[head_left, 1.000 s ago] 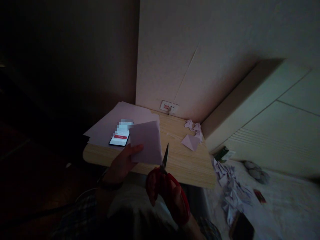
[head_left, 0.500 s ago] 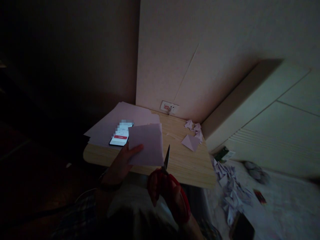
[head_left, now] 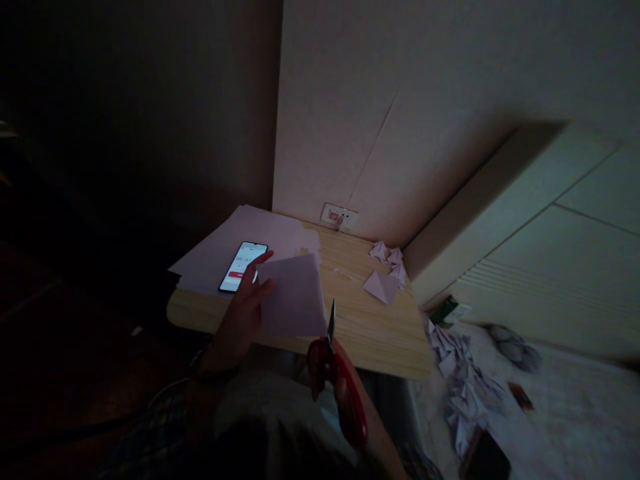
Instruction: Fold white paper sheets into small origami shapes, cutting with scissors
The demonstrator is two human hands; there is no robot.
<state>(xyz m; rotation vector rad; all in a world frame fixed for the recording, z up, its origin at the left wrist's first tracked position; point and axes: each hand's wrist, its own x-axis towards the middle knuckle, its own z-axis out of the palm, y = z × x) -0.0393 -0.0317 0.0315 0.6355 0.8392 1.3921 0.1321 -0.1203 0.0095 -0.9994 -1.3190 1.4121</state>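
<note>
My left hand (head_left: 246, 310) grips the left edge of a folded sheet of pale paper (head_left: 293, 297), its thumb on top and a finger reaching over the upper left corner. In my right hand (head_left: 327, 383) is a pair of scissors (head_left: 353, 407) with red handles. The dark blades point up and touch or nearly touch the paper's lower right corner; whether the paper lies between them is hard to make out. Behind my left fingers, a lit phone (head_left: 244, 260) rests on a stack of paper sheets (head_left: 210, 250) on the small wooden table (head_left: 350, 320).
A folded paper square (head_left: 381, 287) and several small folded paper pieces (head_left: 395, 257) lie at the table's right corner. A wall socket (head_left: 339, 216) sits behind. To the right, a bed (head_left: 575, 413) carries a pile of folded papers (head_left: 467, 393) and a dark object (head_left: 484, 457).
The blades have closed up and the scissors' handles have drawn together. The held paper has shifted slightly down. A left finger has lifted over the paper's corner, uncovering more of the phone.
</note>
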